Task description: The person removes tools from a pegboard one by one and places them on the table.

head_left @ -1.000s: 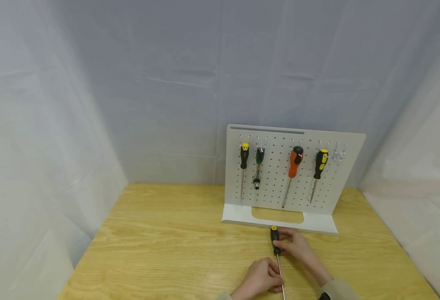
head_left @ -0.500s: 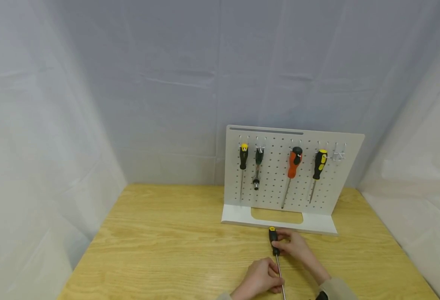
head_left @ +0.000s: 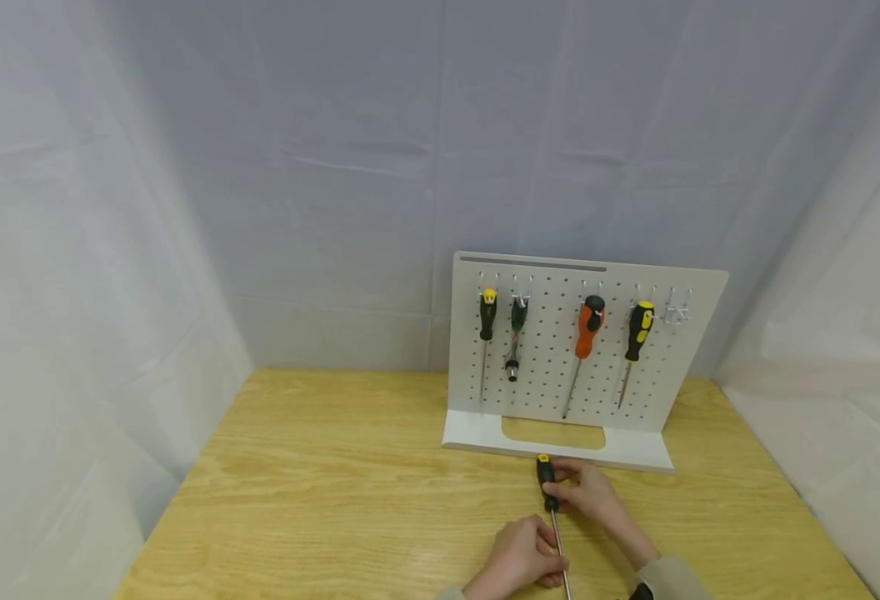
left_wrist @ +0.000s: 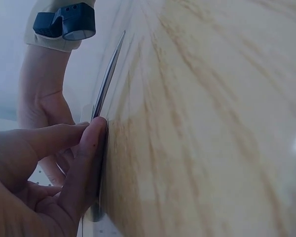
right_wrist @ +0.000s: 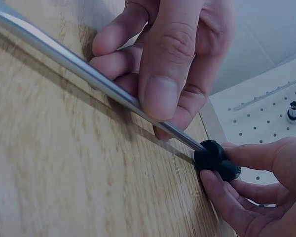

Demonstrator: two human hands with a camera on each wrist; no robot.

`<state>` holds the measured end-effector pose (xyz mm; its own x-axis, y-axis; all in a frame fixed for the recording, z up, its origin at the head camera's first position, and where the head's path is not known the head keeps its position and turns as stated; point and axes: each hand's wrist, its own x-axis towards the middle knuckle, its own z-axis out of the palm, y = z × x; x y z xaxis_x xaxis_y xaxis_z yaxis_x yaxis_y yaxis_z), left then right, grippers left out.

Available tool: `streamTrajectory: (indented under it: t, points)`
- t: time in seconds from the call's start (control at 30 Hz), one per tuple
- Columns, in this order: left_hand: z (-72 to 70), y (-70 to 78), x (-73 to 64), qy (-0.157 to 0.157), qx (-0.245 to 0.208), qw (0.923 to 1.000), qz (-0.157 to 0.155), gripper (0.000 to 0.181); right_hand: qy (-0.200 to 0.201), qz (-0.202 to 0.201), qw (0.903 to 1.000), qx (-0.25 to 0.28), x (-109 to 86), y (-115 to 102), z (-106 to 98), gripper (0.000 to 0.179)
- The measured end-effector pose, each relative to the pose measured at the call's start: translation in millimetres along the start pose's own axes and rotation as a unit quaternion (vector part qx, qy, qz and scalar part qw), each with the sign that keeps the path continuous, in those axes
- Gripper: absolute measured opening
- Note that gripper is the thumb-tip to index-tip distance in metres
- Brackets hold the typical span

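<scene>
A long screwdriver [head_left: 546,481], with a black handle and a yellow end cap, lies low over the table in front of the pegboard. My right hand [head_left: 588,492] grips its handle between thumb and fingers. Nearer to me, my left hand [head_left: 518,557] pinches the metal shaft [right_wrist: 84,66]. The right wrist view has the left thumb [right_wrist: 160,96] over the shaft and the right fingers around the handle's collar [right_wrist: 209,155]. In the left wrist view the shaft's bare tip [left_wrist: 121,38] points away past the left fingertips. Most of the handle is hidden there.
Behind the hands stands a white pegboard [head_left: 545,383] on a white base. From it hang a yellow-capped black screwdriver [head_left: 488,317], a dark-handled socket tool [head_left: 518,315], an orange screwdriver [head_left: 588,329] and a black-and-yellow screwdriver [head_left: 640,329]. At the right is a bare hook [head_left: 677,315].
</scene>
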<state>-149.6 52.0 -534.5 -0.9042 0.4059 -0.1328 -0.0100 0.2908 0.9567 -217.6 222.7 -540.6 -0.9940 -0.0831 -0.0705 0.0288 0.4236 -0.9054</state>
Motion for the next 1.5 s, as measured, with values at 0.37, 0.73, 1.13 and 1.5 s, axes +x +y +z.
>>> streamTrajectory:
  t: [0.37,0.73,1.13,1.5]
  points:
    - [1.1,-1.8,0.1,0.005,-0.002,1.0000,0.002,0.024,0.010,0.006,0.9998,-0.014,0.5,0,1,0.047]
    - [-0.3,-1.1,0.5,0.003,-0.012,0.9999,0.000,0.019,0.015,0.004,0.9994,-0.031,-0.1,-3,0,0.049]
    - [-15.0,-4.8,10.4,0.013,-0.031,0.9984,0.046,0.005,0.028,0.000,0.9986,-0.044,-0.2,-1,-5,0.045]
    - [-29.9,-1.8,19.9,0.028,-0.068,0.9951,0.066,0.012,0.019,-0.038,0.9991,0.007,-2.3,-9,-26,0.039]
